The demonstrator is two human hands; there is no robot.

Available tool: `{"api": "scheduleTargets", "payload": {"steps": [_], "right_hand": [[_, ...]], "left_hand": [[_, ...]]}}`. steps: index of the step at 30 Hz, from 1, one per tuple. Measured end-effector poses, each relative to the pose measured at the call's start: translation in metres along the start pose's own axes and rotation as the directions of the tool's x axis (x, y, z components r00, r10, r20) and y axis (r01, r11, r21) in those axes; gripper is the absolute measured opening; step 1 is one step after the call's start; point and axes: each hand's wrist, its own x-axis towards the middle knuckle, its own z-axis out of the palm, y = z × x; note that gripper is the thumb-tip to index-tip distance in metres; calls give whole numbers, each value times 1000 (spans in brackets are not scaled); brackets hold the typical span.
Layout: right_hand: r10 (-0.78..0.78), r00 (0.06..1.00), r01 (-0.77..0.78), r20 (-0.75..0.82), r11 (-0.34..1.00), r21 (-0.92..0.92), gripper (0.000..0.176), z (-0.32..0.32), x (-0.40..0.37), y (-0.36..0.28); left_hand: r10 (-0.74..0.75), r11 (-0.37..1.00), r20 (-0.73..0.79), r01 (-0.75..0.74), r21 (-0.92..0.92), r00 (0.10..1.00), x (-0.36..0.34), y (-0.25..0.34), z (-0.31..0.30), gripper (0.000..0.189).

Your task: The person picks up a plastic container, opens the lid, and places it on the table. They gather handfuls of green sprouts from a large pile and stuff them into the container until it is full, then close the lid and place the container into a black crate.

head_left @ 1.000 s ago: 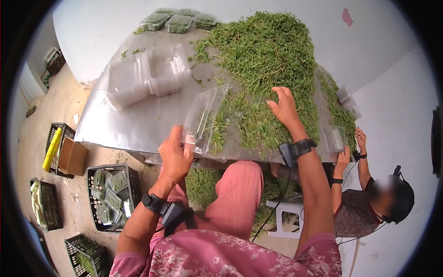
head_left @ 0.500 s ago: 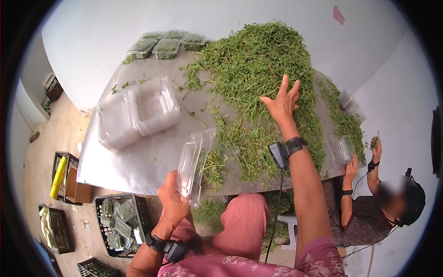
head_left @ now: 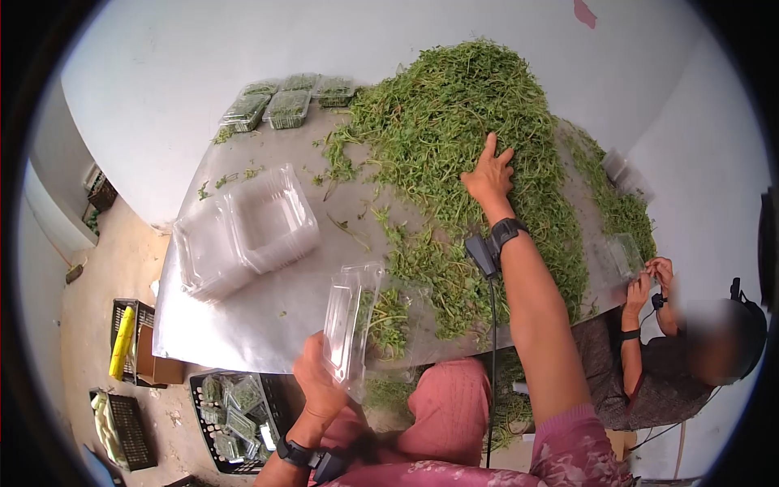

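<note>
My left hand (head_left: 319, 381) grips the edge of a clear plastic box (head_left: 345, 325) at the table's front edge. The box is tilted, and some green sprigs (head_left: 389, 323) show beside and through its clear plastic. My right hand (head_left: 489, 174) rests on the large heap of green leafy stems (head_left: 462, 97), its fingers spread and nothing visibly held. A stack of empty clear boxes (head_left: 243, 231) stands on the metal table (head_left: 243, 329), left of the heap.
Several filled boxes (head_left: 288, 109) sit at the table's back left. On the floor, a black crate (head_left: 280, 398) holds packed boxes, near a brown carton (head_left: 162, 361). A co-worker (head_left: 665, 365) sits at the right, hands near another clear box (head_left: 626, 253).
The view has shifted, so the table sits lower. My right hand's fingers are closer to the stems. The co-worker's two hands have come together beside their box.
</note>
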Motion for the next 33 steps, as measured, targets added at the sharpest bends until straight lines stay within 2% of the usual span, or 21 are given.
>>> {"api": "scheduleTargets", "payload": {"steps": [3,6,9,11,13,16,19,22,23,27,31,33], "right_hand": [[-2,999,2,54,1000,-1,88,-6,8,3],[-102,995,101,-14,994,-38,78,5,14,15],[-156,988,157,20,986,-62,67,-9,3,16],[-204,978,206,33,975,-87,69,1,8,30],[-282,959,279,-9,955,-104,67,3,-3,42],[-299,945,303,135,953,-9,68,-13,-32,55],[-242,936,221,255,969,109,70,-34,-68,65],[-158,944,78,290,960,269,73,-51,-87,77],[-166,961,90,221,944,317,74,-46,-88,86],[-212,969,149,125,911,384,75,-67,-99,100],[-123,983,65,140,931,358,68,-110,-133,86],[-217,960,164,178,948,273,68,-105,-143,91]], "left_hand": [[8,1000,-10,-8,-4,1000,-1,0,0,37],[37,998,-25,-38,-42,999,1,8,-2,36],[87,995,-57,-89,-46,995,2,10,-1,30],[142,988,-100,-147,-46,985,2,8,2,21],[149,987,-105,-154,-40,983,2,8,3,22],[149,989,-81,-148,18,985,2,8,1,30],[191,980,-82,-185,80,978,2,8,0,33],[217,974,-122,-207,95,968,2,7,3,30],[219,974,-137,-207,95,966,2,6,4,29],[222,969,-142,-202,138,965,1,5,5,26],[244,965,-162,-222,141,956,2,-4,9,27],[238,966,-164,-216,144,957,2,-2,9,28]]}}
